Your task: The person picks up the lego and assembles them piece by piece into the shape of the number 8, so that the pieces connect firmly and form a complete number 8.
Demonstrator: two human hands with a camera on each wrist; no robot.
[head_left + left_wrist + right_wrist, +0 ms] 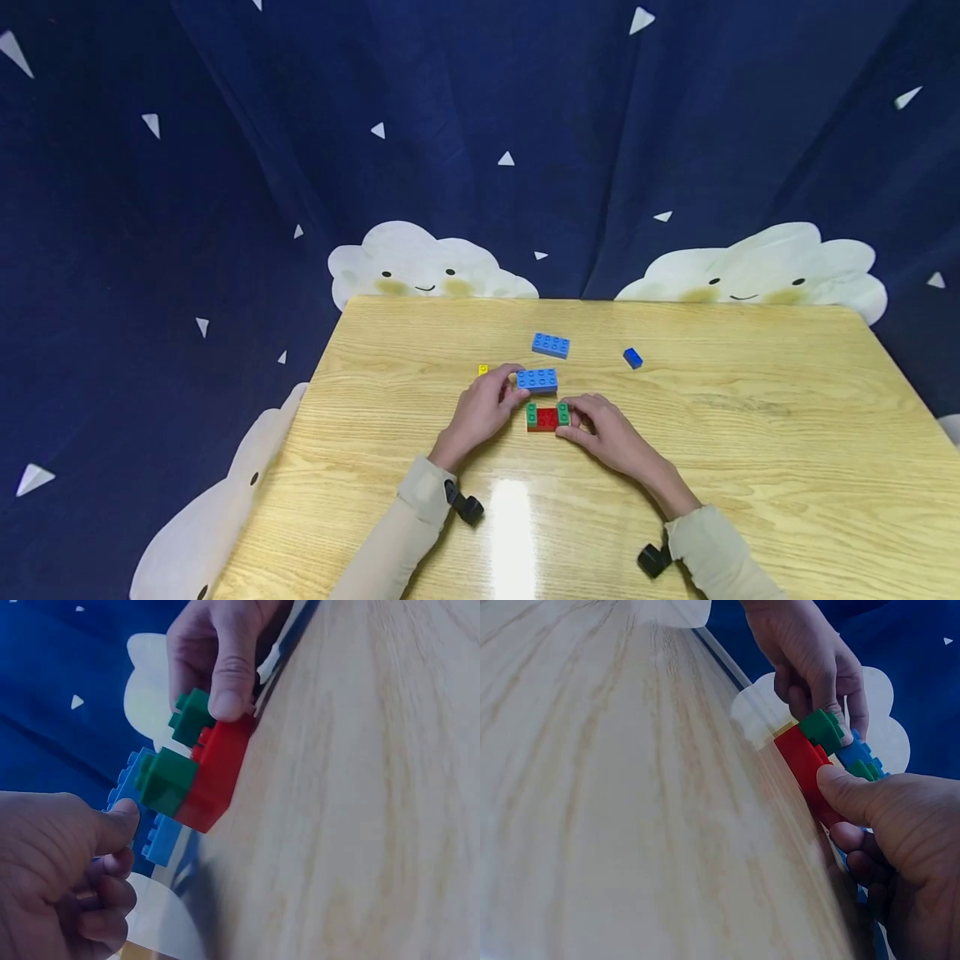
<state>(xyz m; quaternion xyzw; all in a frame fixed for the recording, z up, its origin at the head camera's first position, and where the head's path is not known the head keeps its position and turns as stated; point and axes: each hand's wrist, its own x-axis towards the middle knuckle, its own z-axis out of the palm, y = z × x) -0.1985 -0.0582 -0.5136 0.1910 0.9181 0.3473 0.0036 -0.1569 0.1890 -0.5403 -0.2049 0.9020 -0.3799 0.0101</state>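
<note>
Here's my left grip (486,408), pinching the left end of a light-blue plastic eight-stud brick (537,381), towards the surface's (750,417) far edge! Just nearer the near edge, my right grip (613,435) pinches the right end of a red plastic brick (547,419), a green two-stud block (532,414) capping each end. Closer to the far edge: a small dark-blue plastic brick (633,358)!
</note>
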